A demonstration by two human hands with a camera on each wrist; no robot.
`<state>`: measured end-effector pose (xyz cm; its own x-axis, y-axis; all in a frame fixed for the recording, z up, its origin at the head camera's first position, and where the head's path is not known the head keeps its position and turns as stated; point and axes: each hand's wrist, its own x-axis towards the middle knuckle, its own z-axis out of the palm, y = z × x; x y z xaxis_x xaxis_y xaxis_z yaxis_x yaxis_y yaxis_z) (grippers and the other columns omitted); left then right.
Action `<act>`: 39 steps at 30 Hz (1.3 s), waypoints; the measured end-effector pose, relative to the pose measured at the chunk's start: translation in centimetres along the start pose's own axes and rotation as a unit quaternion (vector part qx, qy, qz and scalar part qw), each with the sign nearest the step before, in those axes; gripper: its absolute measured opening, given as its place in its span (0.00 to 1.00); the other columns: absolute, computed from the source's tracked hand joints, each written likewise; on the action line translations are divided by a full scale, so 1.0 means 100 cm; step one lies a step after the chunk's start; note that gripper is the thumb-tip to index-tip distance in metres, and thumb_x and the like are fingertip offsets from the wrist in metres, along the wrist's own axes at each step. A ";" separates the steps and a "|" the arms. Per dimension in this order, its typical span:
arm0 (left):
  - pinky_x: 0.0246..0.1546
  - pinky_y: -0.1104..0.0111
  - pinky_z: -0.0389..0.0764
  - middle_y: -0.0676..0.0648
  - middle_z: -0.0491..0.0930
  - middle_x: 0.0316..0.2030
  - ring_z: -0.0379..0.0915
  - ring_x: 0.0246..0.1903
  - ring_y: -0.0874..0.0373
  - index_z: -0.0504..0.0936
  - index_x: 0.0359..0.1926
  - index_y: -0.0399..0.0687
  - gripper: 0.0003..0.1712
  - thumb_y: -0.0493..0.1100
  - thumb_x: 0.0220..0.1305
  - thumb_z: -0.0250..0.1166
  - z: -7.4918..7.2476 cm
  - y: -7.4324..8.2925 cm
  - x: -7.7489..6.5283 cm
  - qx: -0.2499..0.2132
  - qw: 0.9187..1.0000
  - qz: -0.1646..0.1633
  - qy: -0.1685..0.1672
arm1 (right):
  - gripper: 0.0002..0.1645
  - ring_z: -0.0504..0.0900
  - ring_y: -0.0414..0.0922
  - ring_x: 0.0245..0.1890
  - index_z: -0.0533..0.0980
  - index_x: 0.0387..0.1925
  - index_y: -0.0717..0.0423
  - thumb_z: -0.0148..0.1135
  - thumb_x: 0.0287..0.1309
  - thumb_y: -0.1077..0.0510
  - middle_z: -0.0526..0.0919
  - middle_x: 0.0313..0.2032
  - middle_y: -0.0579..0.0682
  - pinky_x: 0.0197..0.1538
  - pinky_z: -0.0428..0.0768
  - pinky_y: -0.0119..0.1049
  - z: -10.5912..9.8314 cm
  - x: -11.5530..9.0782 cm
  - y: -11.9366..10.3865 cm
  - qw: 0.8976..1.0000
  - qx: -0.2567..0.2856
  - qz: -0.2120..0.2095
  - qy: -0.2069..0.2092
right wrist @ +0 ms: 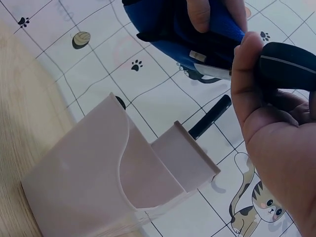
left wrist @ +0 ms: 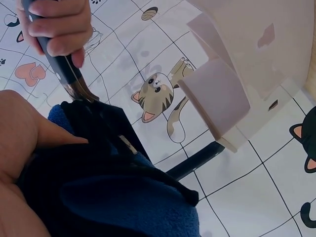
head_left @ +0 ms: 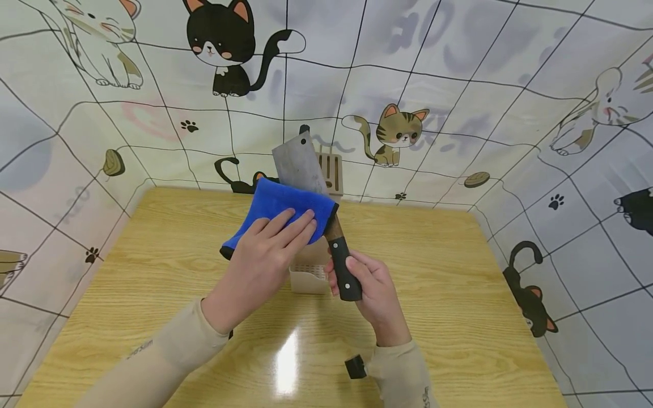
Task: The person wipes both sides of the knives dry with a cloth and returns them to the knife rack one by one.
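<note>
My right hand [head_left: 374, 283] grips the black riveted handle of a cleaver [head_left: 301, 161], whose broad metal blade points up and away. A blue cloth [head_left: 293, 198] with black edging is folded over the lower part of the blade. My left hand [head_left: 265, 260] holds the cloth against the blade, its fingers lying across the front. In the right wrist view, the left thumb presses the cloth from the other side, and a strip of blade shows below a small tag. The cloth hides the rest of the blade near the handle.
A beige knife holder [right wrist: 84, 177] stands on the wooden table [head_left: 439, 283] behind the hands, partly hidden by cleaver and cloth. A black handle [right wrist: 212, 116] sticks out of its back section. Cat-printed fabric surrounds the table's back and sides.
</note>
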<state>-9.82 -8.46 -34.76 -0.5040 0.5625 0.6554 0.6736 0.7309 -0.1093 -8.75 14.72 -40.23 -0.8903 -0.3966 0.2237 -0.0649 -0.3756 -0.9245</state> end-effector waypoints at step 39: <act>0.48 0.52 0.84 0.43 0.83 0.61 0.80 0.58 0.40 0.83 0.62 0.39 0.31 0.24 0.55 0.66 -0.002 0.003 0.002 0.002 0.999 -0.012 0.048 | 0.25 0.80 0.41 0.36 0.72 0.61 0.78 0.46 0.80 0.58 0.83 0.39 0.50 0.42 0.84 0.32 0.009 0.003 -0.003 0.995 -0.093 -0.003 0.034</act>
<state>-9.61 -8.23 -34.54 -0.4663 0.5050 0.7263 0.6599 0.7454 -0.0945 -8.56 14.00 -39.59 -0.9179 -0.3347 0.2130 -0.1461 -0.2139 -0.9659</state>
